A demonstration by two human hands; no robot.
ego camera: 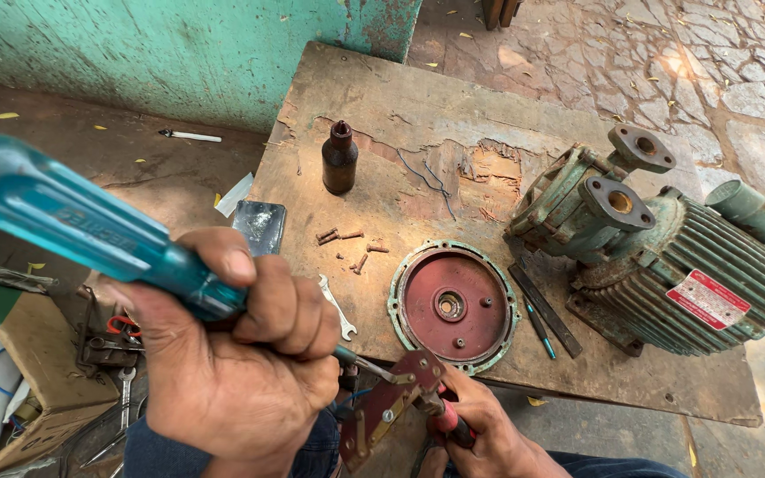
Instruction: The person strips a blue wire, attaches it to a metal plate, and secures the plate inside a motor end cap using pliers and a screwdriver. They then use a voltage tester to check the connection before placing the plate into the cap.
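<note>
The left hand (pixel 241 372) is gripping a blue screwdriver (pixel 81 235), its tip pointing right at the rusty bracket (pixel 391 403). The right hand (pixel 475 434) is pinching that bracket with red pliers (pixel 449 423), below the worktop's (pixel 382 106) near edge.

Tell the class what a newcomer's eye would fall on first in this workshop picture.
Up front, the left hand grips a big blue-handled screwdriver, its tip on a rusty small part steadied by the right hand. On the worn wooden table sits a green finned motor at right, with a round red cover plate beside it.
</note>
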